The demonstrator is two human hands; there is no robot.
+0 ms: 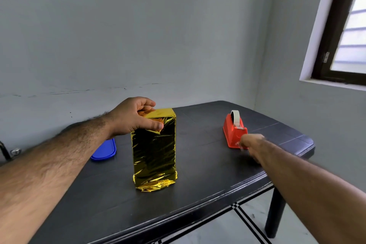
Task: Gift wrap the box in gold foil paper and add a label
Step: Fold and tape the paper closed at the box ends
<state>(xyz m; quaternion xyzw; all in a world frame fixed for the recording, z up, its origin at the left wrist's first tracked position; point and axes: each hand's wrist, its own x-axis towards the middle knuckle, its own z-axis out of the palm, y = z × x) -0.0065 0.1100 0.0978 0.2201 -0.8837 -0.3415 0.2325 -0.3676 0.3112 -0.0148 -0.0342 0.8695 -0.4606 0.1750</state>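
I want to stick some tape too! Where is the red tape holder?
In the head view, the red tape holder sits on the right side of the black table, right of the gold-wrapped box, with the right hand reaching its near end.

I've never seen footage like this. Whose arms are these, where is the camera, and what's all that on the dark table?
There is no machine here: a person wears a wide-angle camera on the head, so you look down along their own two bare arms. On the dark plastic table stands a tall box wrapped in crinkled gold foil paper, upright. The left hand grips its top edge, thumb on the near face and fingers curled over the back, holding it steady. The right hand is blurred and reaches to the front of an orange-red tape dispenser with a white tape roll; whether it has tape is unclear. A flat blue plastic lid lies behind the left arm.
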